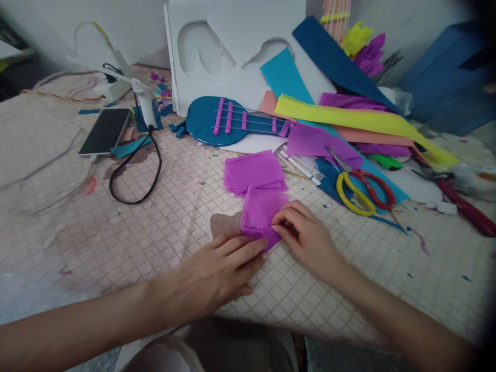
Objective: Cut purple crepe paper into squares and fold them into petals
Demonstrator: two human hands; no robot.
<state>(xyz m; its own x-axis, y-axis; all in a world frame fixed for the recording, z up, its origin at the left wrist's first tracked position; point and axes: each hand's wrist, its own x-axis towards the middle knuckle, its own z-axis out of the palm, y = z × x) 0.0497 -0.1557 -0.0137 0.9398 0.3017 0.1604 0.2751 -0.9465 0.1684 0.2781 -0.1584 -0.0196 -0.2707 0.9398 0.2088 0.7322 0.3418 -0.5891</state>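
A square piece of purple paper (258, 209) lies near the table's front edge, with a fold along its lower left part. My left hand (220, 266) rests at its lower edge, fingers stretched out and fingertips on the paper. At the paper's right edge my right hand (306, 235) has thumb and index finger pinched together on it. Just behind, a small stack of purple paper pieces (253, 171) lies flat, touching or slightly under the front piece. The underside of the front piece is hidden.
Behind stands a blue paper guitar (217, 121) against a white foam board (232, 46). Yellow-and-red scissors (364, 194), red-handled pliers (465, 204) and coloured strips (349, 116) lie right. A phone (105, 132) and black cable loop (155, 175) are left.
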